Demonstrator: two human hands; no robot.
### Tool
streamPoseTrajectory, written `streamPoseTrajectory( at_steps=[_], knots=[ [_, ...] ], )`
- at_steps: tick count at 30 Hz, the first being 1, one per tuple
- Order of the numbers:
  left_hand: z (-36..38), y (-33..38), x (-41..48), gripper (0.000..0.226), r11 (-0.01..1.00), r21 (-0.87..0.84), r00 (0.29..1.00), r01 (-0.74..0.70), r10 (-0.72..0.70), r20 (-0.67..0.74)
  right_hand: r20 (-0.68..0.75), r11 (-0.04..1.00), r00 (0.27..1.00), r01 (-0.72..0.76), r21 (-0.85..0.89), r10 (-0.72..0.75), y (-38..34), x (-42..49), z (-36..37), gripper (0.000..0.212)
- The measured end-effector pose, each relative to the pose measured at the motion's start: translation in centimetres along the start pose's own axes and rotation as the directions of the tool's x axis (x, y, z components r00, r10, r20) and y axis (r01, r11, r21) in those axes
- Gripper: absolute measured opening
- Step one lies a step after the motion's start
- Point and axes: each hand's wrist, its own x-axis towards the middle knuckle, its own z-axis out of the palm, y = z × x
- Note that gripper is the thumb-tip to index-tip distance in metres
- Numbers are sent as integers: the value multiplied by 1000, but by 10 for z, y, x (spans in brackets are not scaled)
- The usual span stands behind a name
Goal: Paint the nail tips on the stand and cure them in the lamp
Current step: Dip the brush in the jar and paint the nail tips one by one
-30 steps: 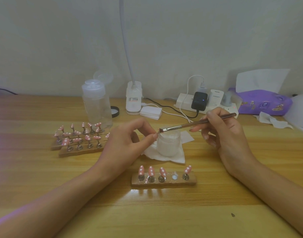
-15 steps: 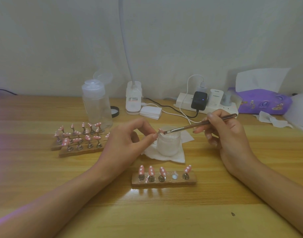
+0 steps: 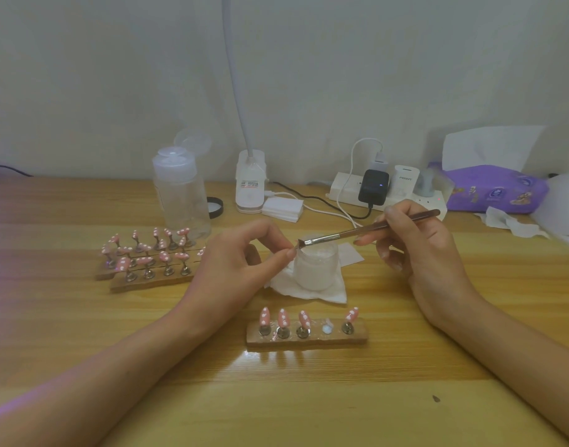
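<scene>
Pinched piece (image 3: 297,246) too small, perhaps nail tip

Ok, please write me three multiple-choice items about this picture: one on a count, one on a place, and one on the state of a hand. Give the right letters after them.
1. How many pink nail tips sit on the near stand?
A two
B six
C four

2. Where does the white jar stand?
A on a white tissue behind the near stand
B on the near stand
C straight on the wood

3. What is the right hand doing?
A it lies flat with straight fingers
B it holds a brush between thumb and fingers
C it is curled and holds nothing

Answers:
1 C, since four tips stand in a row and one holder between them is bare.
2 A, since the tissue shows under the jar on all sides.
3 B, since the handle passes through its fingers and the bristles point left.
</scene>
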Motion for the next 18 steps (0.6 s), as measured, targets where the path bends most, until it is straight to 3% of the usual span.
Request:
streamPoseTrajectory(
  at_steps=[5,10,15,18],
  knots=[
    [0,-1,0,11,1000,1,1000,-6,6,1,-85,999,996,-30,-33,28,2,0,-3,26],
    [-1,-1,0,10,1000,1,1000,-22,22,3,-8,1000,1000,-4,5,4,-1,-1,0,22],
    [-1,0,1,7,999,4,999,-33,33,8,-88,999,995,-45,-7,44,1,1,-3,22],
    [-2,1,0,8,999,10,999,-43,43,10,-28,999,999,-24,23,25,0,1,-1,21]
  ],
)
